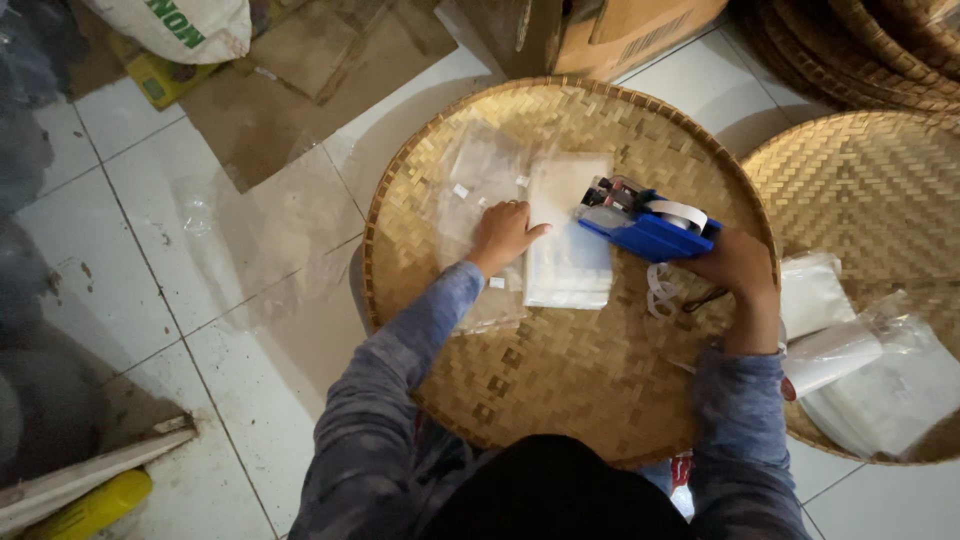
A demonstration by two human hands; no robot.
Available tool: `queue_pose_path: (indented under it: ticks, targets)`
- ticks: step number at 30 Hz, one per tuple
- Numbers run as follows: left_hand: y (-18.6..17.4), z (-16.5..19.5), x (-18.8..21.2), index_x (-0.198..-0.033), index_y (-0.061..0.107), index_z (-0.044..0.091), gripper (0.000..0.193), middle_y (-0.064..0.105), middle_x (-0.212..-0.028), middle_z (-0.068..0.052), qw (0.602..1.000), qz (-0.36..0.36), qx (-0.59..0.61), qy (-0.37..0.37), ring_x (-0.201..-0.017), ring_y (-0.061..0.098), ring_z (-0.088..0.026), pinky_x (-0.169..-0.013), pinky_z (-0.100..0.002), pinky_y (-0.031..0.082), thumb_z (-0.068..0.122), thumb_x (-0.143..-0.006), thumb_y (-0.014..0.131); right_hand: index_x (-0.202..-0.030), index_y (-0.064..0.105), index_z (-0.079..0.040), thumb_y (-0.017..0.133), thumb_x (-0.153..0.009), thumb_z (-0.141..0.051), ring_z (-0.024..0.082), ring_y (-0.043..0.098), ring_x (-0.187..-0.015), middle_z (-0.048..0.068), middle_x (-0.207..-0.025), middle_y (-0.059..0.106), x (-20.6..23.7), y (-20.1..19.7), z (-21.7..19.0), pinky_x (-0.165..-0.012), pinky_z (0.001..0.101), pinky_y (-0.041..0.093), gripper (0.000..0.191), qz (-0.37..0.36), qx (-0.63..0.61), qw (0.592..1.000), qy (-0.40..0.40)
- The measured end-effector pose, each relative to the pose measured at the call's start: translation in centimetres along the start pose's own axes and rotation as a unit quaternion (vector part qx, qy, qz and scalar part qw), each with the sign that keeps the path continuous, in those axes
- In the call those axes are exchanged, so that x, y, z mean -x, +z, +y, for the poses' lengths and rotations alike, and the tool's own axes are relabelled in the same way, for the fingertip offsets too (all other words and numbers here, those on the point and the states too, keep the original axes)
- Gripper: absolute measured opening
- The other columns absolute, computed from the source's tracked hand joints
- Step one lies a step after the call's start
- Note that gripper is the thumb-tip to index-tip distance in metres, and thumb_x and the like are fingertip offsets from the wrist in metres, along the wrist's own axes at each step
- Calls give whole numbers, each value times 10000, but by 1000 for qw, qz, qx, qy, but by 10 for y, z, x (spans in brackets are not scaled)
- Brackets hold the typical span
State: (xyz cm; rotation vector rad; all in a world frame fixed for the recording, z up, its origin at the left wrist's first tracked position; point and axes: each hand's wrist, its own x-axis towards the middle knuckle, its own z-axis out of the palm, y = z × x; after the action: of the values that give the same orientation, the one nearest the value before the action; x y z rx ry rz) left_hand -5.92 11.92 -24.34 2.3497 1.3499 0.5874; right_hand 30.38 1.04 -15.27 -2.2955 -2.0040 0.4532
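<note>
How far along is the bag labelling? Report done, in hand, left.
Done: clear plastic bags bearing small white stickers lie spread on the round woven bamboo tray. In hand: right hand grips the blue label gun; left hand steadies the white bag stack. Left: that stack.

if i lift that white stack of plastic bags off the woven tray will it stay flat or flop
The stack of plastic bags would probably flop: it looks like thin, soft film, and it lies limp on the woven tray. It likely weighs little for its area. The sheets look smooth, so they may slide apart unless pinched; the left hand rests at its edge, while the right hand grips the blue label gun.
</note>
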Motion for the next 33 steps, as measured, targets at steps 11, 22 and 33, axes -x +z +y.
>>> queue_pose_path:
  ticks: [11, 22, 33]
  targets:
    - [-12, 5, -2, -753, 610, 77, 504, 656, -722, -104, 1000, 13, -13, 22, -786, 653, -340, -738, -495, 497, 552, -893, 703, -1114, 767, -172, 837, -657, -600, 405, 723, -927, 176, -994, 763, -1, -3, -2, -750, 501, 564, 630, 7, -15, 1000, -10]
    - [-13, 8, 0, -816, 645, 63, 566, 691, -818, -126, 999, -11, -42, 4, -848, 666, -340, -774, -484, 502, 624, -895, 662, -1092, 773, -165, 833, -663, -619, 407, 726, -932, 182, -995, 764, -2, 0, -2, -763, 506, 572, 627, 12, 14, 1000, 5]
    - [-16, 18, 3, -935, 711, 28, 604, 724, -952, -180, 993, -53, -90, -52, -953, 678, -360, -836, -521, 498, 627, -893, 650, -1152, 747, -170, 877, -656, -527, 403, 718, -947, 174, -1022, 758, -1, 1, 2, -761, 490, 566, 626, 29, -39, 998, -34]
